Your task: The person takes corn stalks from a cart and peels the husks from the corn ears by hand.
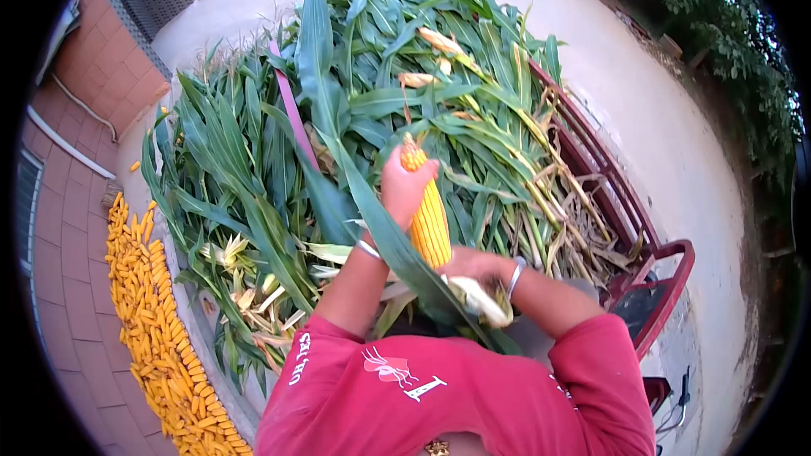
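My left hand (406, 187) is closed around the upper part of a bare yellow corn cob (431, 224), its thumb across the kernels near the tip. At the cob's lower end is my right hand (473, 263), its fingers bent and partly hidden behind the cob. Pale husk (483, 300) hangs peeled back below that hand. A long green corn leaf (380, 219) passes in front of my left forearm. Beneath both hands lies a big heap of cut corn stalks (372, 105), with several husk-covered ears (441, 40) among the leaves.
The heap rests against the red metal rail (604, 194) of a cart on the right. Many husked cobs (160, 338) lie along the paving at left, beside a tiled wall (114, 89). A purple strap (291, 110) crosses the stalks. Torn husks (262, 312) lie at the near left.
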### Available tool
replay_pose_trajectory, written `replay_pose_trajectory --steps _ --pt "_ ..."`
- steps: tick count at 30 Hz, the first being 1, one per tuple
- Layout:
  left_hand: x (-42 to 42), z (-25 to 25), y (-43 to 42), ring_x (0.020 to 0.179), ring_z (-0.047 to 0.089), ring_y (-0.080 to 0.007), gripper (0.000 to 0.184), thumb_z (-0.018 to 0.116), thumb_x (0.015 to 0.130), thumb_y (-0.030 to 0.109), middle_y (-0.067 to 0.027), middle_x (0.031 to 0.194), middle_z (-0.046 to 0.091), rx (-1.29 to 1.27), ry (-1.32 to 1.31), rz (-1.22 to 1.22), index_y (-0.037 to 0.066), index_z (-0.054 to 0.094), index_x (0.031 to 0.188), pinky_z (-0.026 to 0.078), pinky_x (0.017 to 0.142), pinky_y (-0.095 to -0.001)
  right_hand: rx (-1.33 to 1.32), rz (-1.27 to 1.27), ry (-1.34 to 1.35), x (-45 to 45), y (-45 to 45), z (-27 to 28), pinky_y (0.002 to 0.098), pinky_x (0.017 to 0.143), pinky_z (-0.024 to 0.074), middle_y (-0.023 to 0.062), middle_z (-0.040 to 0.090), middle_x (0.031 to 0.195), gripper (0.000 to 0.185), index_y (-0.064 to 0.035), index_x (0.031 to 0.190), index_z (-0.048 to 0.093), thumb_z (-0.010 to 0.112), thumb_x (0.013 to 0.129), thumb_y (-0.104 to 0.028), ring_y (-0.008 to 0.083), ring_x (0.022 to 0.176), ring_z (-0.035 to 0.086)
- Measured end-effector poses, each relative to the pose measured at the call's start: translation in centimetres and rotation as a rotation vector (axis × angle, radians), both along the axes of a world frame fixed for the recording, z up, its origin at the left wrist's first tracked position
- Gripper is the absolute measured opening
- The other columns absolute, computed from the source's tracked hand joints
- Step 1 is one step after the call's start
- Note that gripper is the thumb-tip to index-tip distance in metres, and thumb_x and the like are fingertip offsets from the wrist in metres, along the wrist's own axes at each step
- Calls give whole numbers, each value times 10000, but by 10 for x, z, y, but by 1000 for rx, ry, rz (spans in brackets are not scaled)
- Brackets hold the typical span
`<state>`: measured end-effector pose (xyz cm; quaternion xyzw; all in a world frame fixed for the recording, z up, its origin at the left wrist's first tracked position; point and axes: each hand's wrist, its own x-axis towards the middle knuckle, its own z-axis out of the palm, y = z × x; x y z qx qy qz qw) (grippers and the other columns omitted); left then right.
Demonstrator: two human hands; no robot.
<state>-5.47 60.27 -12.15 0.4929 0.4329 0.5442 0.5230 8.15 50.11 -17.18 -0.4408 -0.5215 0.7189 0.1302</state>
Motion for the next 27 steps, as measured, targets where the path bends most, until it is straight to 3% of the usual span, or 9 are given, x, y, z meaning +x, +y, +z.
replay_pose_trajectory --steps 1,2,3,9,11,14,19,22,27 --pt "0 5 -2 618 593 -133 185 671 808 79 -46 746 599 -7 10 -44 26 527 913 486 566 -272 -51 -22 -73 -3 -9 25 309 898 457 85 618 1120 550 -16 1214 544 756 766 -254 167 1012 572" --pt "1 7 -3 634 588 -120 181 663 815 73 -36 757 589 -17 22 -87 34 528 929 488 573 -268 52 -109 68 -5 -18 -6 302 910 447 83 604 1148 601 -17 1239 519 778 752 -256 162 1036 562" --pt "2 9 0 634 588 -120 181 663 815 73 -36 757 589 -7 18 -78 34 528 929 488 573 -268 66 -150 74 -11 -22 7 292 902 442 71 604 1130 635 -14 1231 511 804 726 -261 154 1016 562" --pt "5 6 6 642 605 -133 197 672 813 88 -32 770 588 -163 -92 -167 30 540 949 487 581 -266 219 -396 69 -22 -36 15 297 834 466 54 622 1021 568 -6 1138 553 825 697 -238 150 911 579" --pt "1 -9 9 681 614 -137 249 682 816 105 -38 813 593 -160 -93 -174 34 524 994 489 603 -260 273 -375 -151 -19 -38 14 306 798 480 65 641 960 561 -1 1108 572 835 673 -238 153 863 598" --pt "-13 -37 7 739 618 -145 435 731 814 210 -55 912 580 -190 -229 -42 30 461 1103 499 643 -272 347 -420 -240 -20 -41 5 339 768 495 144 649 913 576 22 1033 570 845 619 -270 214 826 631" --pt "-13 -44 -30 680 618 -143 377 717 833 253 -52 830 593 -273 -288 -67 40 494 1052 504 604 -272 355 -433 -282 -24 -41 -2 361 738 505 180 639 893 610 42 1005 557 836 594 -311 266 817 645" --pt "-11 -34 -28 617 615 -168 268 653 880 257 -54 730 595 -330 -282 -112 59 535 1016 517 570 -295 423 -421 -253 -29 -42 4 344 673 501 134 638 826 502 28 983 577 794 628 -254 212 732 632" --pt "-15 -44 -14 618 586 -149 312 696 841 300 -42 753 595 -466 -231 -242 54 561 978 500 575 -299 437 -517 -405 -42 -52 -14 356 611 491 139 622 747 398 51 884 579 746 653 -226 212 669 623"
